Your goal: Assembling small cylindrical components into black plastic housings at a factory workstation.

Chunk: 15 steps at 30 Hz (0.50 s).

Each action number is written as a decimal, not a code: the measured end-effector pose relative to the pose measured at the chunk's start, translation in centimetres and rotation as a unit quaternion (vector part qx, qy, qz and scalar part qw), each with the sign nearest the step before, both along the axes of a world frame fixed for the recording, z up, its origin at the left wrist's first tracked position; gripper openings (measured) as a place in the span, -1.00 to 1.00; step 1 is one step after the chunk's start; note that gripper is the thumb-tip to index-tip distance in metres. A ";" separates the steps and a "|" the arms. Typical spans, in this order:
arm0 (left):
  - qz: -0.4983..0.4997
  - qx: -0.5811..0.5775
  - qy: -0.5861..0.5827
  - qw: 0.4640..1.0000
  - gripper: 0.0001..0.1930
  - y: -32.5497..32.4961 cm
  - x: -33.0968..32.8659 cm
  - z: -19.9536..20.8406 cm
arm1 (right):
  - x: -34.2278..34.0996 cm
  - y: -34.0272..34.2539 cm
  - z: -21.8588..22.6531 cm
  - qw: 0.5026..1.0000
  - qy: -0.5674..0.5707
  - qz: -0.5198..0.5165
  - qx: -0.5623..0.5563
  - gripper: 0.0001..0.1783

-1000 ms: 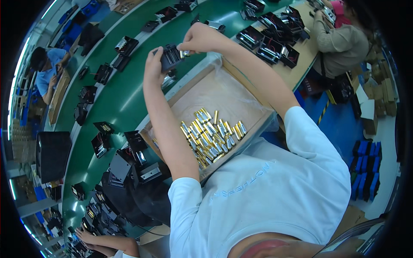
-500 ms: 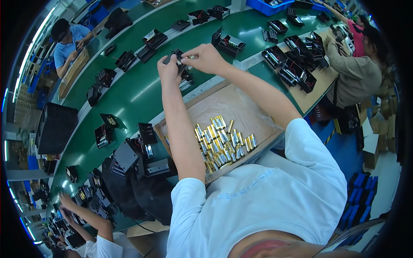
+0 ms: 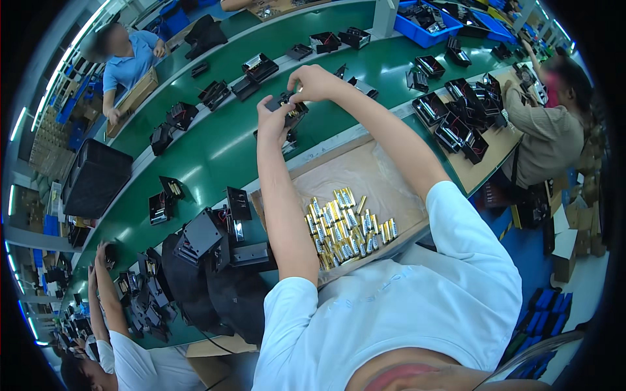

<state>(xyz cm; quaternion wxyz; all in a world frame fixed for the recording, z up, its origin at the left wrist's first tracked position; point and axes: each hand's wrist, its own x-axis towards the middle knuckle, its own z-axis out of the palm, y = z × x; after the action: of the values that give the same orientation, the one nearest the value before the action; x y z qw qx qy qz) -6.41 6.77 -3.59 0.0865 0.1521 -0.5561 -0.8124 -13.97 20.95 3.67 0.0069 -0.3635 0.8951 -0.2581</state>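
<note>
The left hand [image 3: 271, 118] grips a black case [image 3: 283, 100] between its fingers, above the green surface [image 3: 215, 153]. The right hand [image 3: 314, 85] has bent fingers at the case; their grip cannot be determined. Loose gold-and-silver batteries [image 3: 345, 228] lie in an open box [image 3: 365, 158] nearer the torso.

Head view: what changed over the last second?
The view has swung, so most things sit farther right. The right hand, earlier pinching a battery beside the black holder, is now at the holder's edge; whether the battery has left its grip is unclear. The lower-left co-worker's hands have reached forward; the blue-shirted co-worker's hands have parted. Unchanged: left hand holding the holder, battery pile in the box.
</note>
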 end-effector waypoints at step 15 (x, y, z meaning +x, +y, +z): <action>0.016 0.003 0.007 1.000 -0.27 -1.3 0.1 0.4 | -0.8 -2.5 -2.1 0.995 0.044 0.067 -0.064 -0.73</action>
<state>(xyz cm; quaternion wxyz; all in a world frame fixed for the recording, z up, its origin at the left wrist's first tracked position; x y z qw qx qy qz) -6.30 5.47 -3.14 0.1028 0.1554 -0.5510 -0.8134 -14.82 18.44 1.55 -0.0391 -0.4331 0.8499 -0.2974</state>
